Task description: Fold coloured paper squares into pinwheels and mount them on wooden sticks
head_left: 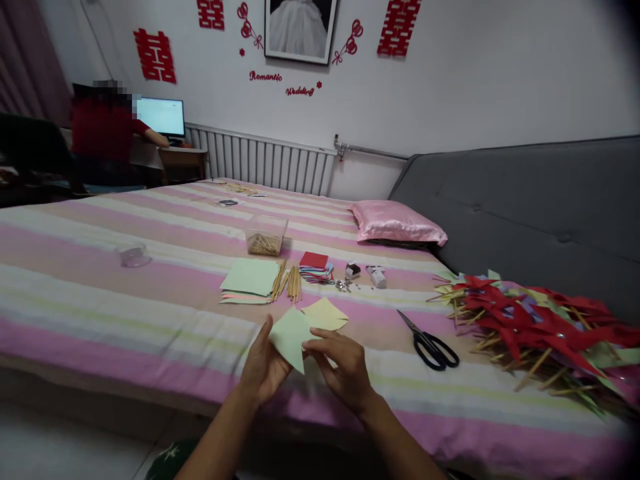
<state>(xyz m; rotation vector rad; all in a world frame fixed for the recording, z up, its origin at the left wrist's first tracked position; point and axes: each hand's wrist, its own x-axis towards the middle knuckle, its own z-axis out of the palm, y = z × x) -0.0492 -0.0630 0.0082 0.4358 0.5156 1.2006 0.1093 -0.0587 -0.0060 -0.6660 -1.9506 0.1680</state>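
Between my two hands is a pale green square of paper (290,335), held above the front edge of the bed. My left hand (263,370) supports it from the left and beneath, fingers partly hidden behind it. With thumb and fingers, my right hand (343,365) pinches its right side. Just beyond lies a yellow paper square (325,313), with cuts showing near its right corner. Black-handled scissors (430,345) rest to the right, blades pointing away to the left. Farther off sit a stack of green paper (250,277) and a bundle of thin wooden sticks (294,285).
A clear box of sticks (267,239), a small red-topped paper stack (315,261), small boxes (376,275) and metal pins (344,285) stand farther back. Finished paper pinwheels (540,327) pile at right. A pink pillow (397,222) lies behind; a person (103,133) sits at a monitor.
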